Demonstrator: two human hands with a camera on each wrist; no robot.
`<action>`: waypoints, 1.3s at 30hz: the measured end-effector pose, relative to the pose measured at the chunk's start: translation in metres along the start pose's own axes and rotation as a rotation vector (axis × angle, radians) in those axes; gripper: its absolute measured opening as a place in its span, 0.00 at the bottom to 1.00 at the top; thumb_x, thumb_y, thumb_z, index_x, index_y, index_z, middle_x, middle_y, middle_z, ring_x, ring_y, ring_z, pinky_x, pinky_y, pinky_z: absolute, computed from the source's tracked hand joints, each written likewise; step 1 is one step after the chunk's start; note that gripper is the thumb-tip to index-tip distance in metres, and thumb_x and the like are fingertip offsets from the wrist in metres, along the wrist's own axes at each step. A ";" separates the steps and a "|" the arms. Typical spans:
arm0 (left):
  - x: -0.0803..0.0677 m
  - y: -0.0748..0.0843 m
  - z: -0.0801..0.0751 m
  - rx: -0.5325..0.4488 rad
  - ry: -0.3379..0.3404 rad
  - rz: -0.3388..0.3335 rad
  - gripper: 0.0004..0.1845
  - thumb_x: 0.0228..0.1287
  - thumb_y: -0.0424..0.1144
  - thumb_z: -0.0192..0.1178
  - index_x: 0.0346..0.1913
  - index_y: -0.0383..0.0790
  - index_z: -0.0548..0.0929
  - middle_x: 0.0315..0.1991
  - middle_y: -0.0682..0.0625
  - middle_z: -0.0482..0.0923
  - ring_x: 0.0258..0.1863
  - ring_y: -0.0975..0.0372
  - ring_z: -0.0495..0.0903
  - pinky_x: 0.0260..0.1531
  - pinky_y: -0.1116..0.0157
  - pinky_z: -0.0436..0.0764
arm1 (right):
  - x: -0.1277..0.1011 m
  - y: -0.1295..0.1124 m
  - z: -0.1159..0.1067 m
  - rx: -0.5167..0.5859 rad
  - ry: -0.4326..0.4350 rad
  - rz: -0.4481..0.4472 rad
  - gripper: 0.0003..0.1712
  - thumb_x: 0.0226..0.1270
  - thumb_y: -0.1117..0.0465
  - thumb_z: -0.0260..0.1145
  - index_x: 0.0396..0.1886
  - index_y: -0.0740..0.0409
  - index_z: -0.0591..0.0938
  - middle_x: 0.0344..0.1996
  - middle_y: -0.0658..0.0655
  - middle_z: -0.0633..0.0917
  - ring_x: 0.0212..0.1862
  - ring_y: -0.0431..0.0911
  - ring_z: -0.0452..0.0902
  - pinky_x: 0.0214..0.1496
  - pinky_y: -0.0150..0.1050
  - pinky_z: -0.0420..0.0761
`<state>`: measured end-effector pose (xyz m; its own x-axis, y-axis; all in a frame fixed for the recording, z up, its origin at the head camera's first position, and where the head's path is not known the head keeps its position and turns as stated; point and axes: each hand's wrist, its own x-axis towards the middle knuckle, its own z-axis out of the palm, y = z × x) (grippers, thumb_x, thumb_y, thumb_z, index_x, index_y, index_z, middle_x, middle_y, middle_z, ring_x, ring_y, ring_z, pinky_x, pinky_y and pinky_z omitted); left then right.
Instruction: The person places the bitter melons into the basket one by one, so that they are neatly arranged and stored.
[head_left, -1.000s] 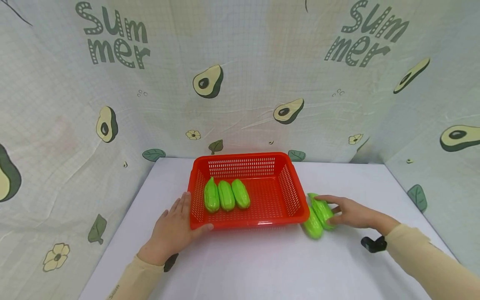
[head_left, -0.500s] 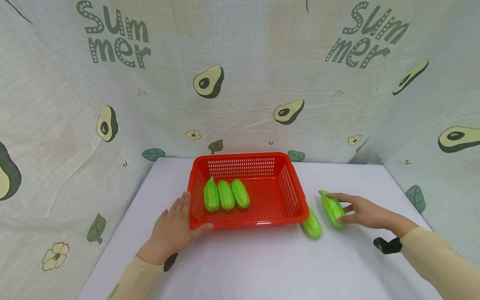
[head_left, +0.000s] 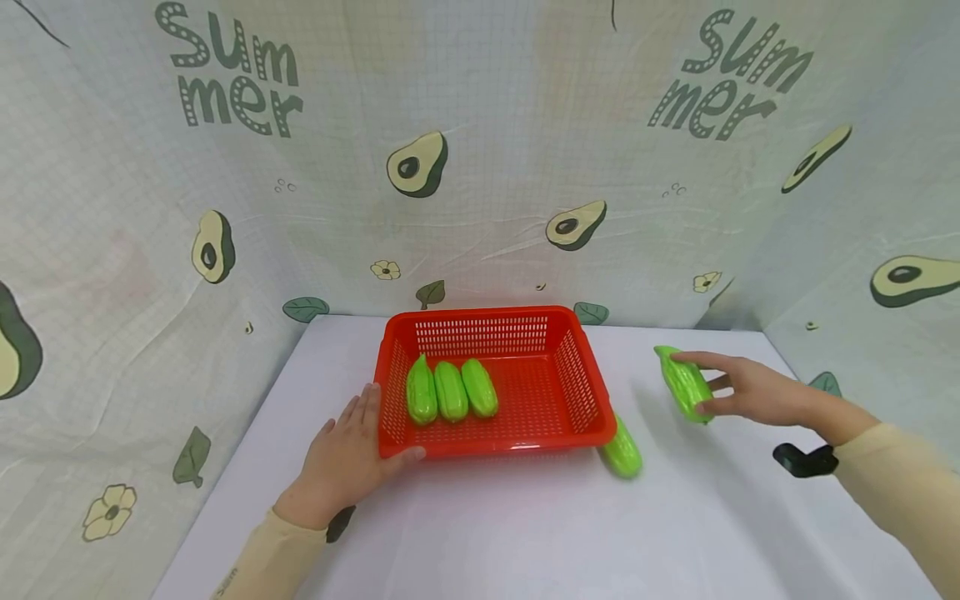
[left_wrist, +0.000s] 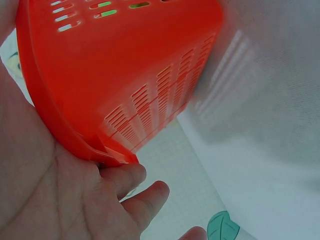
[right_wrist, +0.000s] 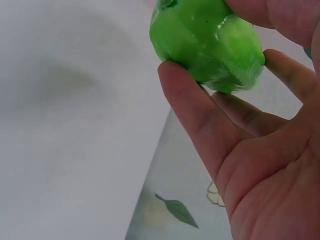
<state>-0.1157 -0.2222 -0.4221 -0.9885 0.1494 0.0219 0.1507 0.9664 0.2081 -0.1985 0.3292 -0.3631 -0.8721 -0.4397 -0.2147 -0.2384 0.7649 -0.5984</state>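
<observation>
Fingers [right_wrist: 195,115] of my right hand [head_left: 757,392] are pinching a green gourd [head_left: 684,385], lifted off the white table [head_left: 525,533].

Its long axis is pointing away from me; the red basket [head_left: 495,446] is lying to its left, nearer my left hand [head_left: 345,462], which is resting flat, fingers straight, against the basket's near corner.
</observation>
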 end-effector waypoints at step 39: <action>-0.003 0.004 -0.003 0.001 0.000 -0.005 0.67 0.54 0.82 0.47 0.75 0.23 0.52 0.74 0.31 0.56 0.70 0.36 0.60 0.59 0.33 0.66 | 0.005 -0.068 -0.038 -0.090 -0.009 -0.061 0.44 0.60 0.56 0.76 0.75 0.44 0.67 0.63 0.61 0.73 0.59 0.66 0.74 0.40 0.44 0.86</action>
<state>-0.1124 -0.2197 -0.4189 -0.9893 0.1444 0.0209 0.1455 0.9674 0.2072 -0.2029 0.2931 -0.2939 -0.8512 -0.4904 -0.1871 -0.3287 0.7759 -0.5384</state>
